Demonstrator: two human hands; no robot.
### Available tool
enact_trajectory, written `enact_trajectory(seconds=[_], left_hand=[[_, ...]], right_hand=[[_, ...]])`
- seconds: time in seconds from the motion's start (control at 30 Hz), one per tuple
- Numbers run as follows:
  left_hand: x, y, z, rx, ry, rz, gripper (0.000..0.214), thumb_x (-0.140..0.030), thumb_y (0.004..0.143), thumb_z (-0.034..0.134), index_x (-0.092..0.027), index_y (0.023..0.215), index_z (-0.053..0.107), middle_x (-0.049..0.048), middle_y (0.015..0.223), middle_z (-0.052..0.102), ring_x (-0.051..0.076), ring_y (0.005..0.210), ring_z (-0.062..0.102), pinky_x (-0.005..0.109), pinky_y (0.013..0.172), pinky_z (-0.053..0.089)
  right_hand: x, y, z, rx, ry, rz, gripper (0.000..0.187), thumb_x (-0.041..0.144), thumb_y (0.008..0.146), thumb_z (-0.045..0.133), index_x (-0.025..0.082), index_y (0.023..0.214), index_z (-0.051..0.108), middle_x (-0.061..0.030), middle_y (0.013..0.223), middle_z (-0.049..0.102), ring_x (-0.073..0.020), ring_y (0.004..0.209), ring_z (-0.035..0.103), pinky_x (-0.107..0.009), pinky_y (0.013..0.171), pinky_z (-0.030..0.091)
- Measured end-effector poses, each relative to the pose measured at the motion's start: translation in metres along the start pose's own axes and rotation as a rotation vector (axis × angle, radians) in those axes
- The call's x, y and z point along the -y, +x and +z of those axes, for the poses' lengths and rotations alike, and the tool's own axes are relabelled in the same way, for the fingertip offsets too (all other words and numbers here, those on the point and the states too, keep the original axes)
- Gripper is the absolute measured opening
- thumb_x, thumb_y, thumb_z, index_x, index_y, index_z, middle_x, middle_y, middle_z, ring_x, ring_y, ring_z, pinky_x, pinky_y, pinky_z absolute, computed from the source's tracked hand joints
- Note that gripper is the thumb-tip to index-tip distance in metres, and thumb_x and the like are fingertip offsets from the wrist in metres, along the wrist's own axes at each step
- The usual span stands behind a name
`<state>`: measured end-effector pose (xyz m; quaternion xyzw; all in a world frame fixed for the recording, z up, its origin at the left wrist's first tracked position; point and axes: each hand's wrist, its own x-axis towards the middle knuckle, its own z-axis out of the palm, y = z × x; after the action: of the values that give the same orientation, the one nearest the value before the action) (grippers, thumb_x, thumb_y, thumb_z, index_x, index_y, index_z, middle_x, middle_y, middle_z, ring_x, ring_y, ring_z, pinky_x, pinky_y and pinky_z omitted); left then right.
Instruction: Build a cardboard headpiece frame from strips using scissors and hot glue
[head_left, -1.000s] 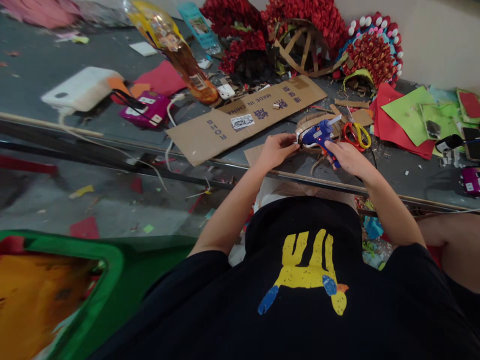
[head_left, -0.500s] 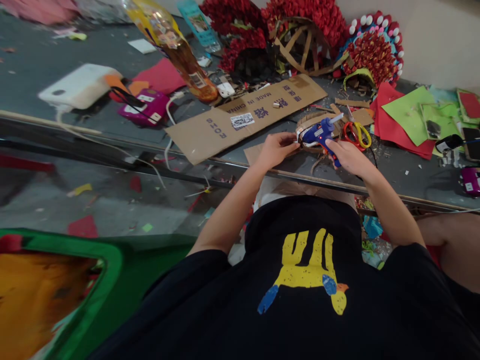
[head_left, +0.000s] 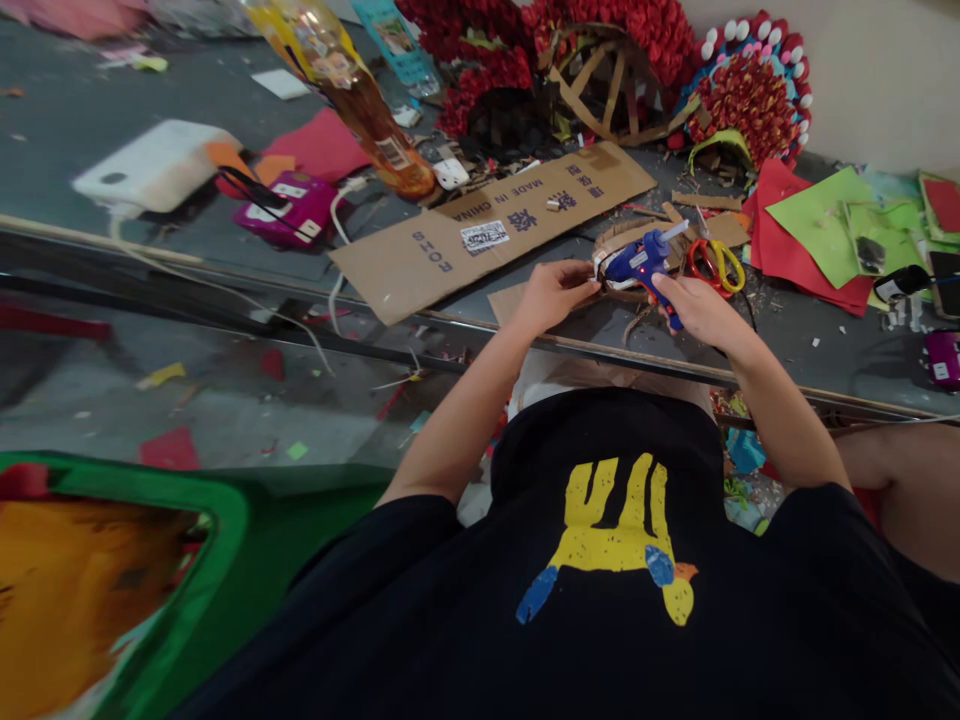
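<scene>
Currently, the blue glue gun is located above the near part of the dark table, right of centre, its nozzle end directed left and its glue stick projecting at the far right. The right hand is closed around the handle. The left hand is beside the nozzle end, thumb and fingers drawn nearly together; whether they grip a small part cannot be determined. A curved cardboard piece lies partly hidden behind the gun. The red-and-yellow scissors lie just right of it; a printed cardboard strip lies to the left.
</scene>
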<state>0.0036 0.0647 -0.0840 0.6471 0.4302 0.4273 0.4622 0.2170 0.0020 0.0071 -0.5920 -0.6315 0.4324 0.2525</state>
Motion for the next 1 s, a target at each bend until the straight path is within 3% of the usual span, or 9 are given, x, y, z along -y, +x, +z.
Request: enact_trajectory(seconds=[1.0], left_hand=[[0.0032, 0.0005, 0.0007, -0.001, -0.025, -0.005, 0.036, -0.032, 0.07, 0.071, -0.014, 0.1, 0.07, 0.007, 0.099, 0.072, 0.021, 0.094, 0.065, 0.038, 0.091, 0.051]], right_hand=[[0.0023, -0.003, -0.0014, -0.009, -0.064, 0.005, 0.041, 0.052, 0.092, 0.042, 0.019, 0.07, 0.053, 0.0025, 0.058, 0.051, -0.007, 0.045, 0.048, -0.02, 0.046, 0.038]])
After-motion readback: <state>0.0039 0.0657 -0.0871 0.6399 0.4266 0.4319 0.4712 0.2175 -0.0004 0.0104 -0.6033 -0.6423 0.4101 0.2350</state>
